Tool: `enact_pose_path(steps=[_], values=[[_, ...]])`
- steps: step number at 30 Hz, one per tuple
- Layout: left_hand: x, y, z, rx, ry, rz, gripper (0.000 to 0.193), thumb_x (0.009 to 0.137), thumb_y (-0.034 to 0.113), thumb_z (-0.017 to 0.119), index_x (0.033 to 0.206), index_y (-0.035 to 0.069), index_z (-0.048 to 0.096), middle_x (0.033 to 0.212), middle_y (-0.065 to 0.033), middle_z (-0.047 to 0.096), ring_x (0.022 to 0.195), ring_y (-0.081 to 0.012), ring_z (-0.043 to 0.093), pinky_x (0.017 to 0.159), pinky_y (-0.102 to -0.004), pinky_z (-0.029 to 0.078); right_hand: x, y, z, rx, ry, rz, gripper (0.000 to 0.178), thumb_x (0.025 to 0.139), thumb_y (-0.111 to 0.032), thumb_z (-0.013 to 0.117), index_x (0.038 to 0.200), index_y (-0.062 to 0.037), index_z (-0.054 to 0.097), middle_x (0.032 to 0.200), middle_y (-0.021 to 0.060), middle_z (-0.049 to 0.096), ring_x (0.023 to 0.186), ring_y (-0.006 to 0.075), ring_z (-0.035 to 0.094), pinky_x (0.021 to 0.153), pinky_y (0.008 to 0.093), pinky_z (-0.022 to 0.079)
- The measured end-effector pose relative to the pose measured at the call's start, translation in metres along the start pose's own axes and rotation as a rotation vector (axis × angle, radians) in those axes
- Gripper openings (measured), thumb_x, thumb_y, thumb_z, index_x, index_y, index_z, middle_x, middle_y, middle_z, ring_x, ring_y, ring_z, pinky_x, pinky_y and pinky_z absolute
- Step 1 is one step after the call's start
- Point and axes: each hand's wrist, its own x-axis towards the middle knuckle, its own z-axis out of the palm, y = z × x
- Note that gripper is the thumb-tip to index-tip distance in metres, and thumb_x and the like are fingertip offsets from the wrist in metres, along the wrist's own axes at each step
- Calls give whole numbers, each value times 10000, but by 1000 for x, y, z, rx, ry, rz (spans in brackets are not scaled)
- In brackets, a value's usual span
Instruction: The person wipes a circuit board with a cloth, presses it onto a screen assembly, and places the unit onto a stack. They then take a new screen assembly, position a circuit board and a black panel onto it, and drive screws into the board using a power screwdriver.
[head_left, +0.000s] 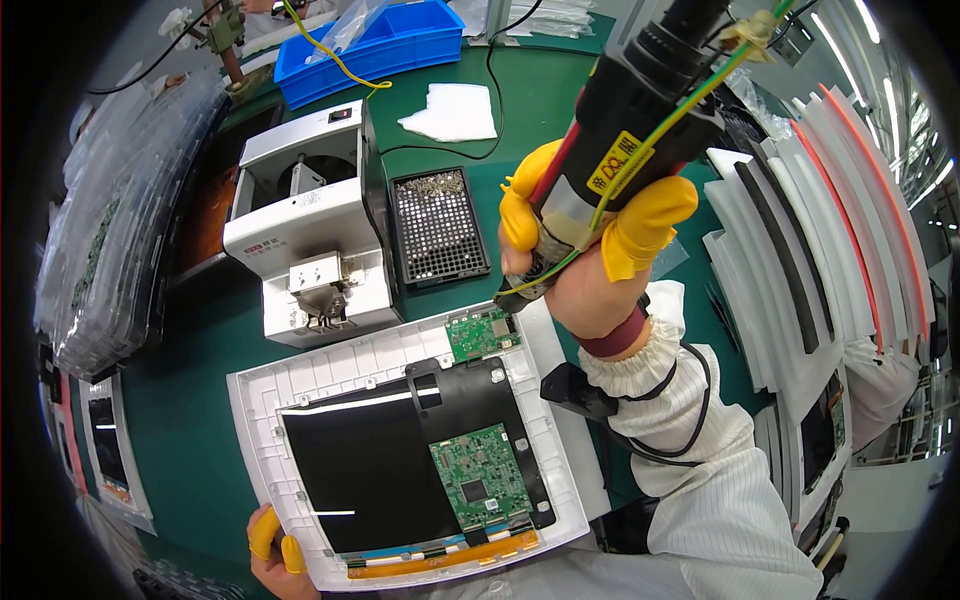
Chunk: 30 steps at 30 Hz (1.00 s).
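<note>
My right hand point(598, 275), with yellow finger cots, is closed around a black and red electric screwdriver point(635, 115). Its tip points down at a small green circuit board point(480, 336); whether it touches a screw there is hidden. That board sits at the far edge of a white plastic housing point(262, 430), which holds a black display panel point(365, 470) and a larger green circuit board point(500, 455). At the housing's near left corner, my left hand point(278, 560), also in yellow finger cots, grips the rim.
Beyond the housing stand a white screw feeder point(300, 215) and a black tray of screws point(440, 225). A blue bin point(375, 60) and white foam point(455, 112) lie farther back. Stacked transparent trays point(110, 220) flank the left, white foam sheets point(780, 240) the right. A black cable point(705, 400) hangs by my right wrist.
</note>
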Motion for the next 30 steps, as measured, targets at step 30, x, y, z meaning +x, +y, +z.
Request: enact_pose_path(steps=[30], values=[[7, 23, -8, 151, -104, 160, 266, 854, 2, 580, 1116, -39, 607, 1152, -179, 591, 1037, -288, 562, 921, -353, 421, 66, 47, -9, 62, -65, -147, 658, 913, -597, 430, 1135, 18, 500, 787, 116, 569, 586, 165, 546, 567, 296, 472]])
